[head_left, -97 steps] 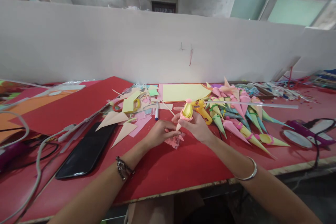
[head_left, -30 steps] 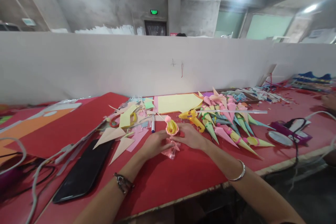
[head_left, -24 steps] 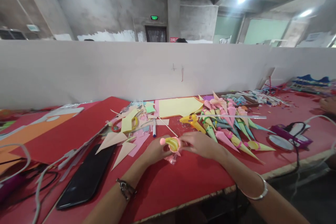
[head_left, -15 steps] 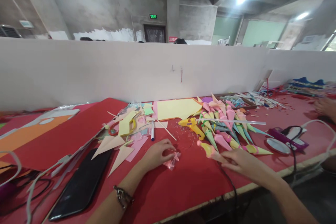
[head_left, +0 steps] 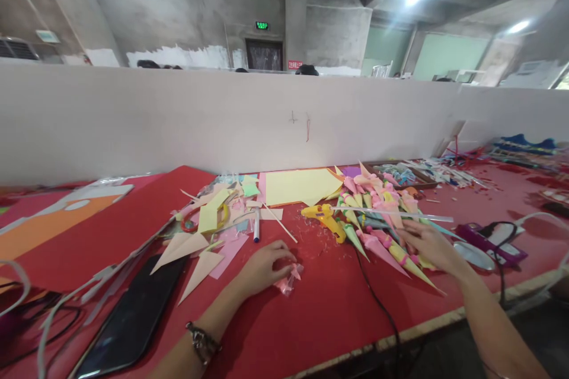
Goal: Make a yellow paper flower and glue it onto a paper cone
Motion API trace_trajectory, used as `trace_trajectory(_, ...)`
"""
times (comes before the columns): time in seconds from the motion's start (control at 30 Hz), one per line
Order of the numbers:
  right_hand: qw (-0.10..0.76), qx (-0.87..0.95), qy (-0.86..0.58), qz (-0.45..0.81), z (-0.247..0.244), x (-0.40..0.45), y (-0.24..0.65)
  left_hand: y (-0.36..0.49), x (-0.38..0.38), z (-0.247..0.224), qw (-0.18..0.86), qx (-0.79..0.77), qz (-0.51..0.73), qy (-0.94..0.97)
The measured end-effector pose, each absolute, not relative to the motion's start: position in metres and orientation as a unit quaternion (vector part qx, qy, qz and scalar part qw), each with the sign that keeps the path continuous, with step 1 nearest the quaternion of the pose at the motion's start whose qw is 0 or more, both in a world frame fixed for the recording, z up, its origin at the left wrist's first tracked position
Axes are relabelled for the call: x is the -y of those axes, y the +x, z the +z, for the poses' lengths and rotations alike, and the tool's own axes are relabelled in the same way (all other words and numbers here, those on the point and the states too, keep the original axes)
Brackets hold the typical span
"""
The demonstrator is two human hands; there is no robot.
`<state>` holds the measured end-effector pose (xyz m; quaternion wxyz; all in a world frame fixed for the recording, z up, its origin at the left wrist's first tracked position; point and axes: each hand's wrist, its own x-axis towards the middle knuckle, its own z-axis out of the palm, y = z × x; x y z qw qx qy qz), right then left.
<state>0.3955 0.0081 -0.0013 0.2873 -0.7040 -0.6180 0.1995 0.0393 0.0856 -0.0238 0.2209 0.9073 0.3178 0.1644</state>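
Note:
My left hand [head_left: 269, 266], with a bracelet at the wrist, rests on the red tabletop. Its curled fingers close on a small clear plastic bag [head_left: 288, 285] with pink bits in it. At the heap of decorated paper cones [head_left: 355, 237], my right hand [head_left: 424, 243] pinches a peach paper cone [head_left: 395, 217] by its narrow end; the fingertips are partly hidden. Beside the heap lies a yellow glue gun [head_left: 326, 219], a long clear glue stick [head_left: 395, 213] reaching from it across the cones.
Paper scraps [head_left: 213, 213], a marker [head_left: 256, 225] and a black phone [head_left: 133, 320] lie on the left. Yellow sheets [head_left: 297, 185] are against the white partition [head_left: 222, 118]. A purple device [head_left: 511, 249] with cables sits right. A black cord [head_left: 377, 296] crosses the table edge.
My right hand has carried the cone up and to the right, from the bare tabletop onto the heap. The left hand has stayed at the plastic bag. Another person's hand at far right has left view.

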Motion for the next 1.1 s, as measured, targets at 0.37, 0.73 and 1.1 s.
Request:
trace_trajectory(0.37,0.365,0.548,-0.752,0.029,0.007,-0.075,0.393,0.038,-0.085,-0.022,0.228,-0.310,0.159,0.909)
trace_trajectory(0.73,0.355,0.526,-0.772,-0.035,0.005,-0.095,0.404,0.037,-0.085,-0.024,0.248,-0.322,0.160,0.899)
trace_trajectory(1.1,0.298,0.484,-0.814,-0.121,0.006,-0.093,0.395,0.037,-0.085,-0.024,0.244,-0.325,0.156,0.900)
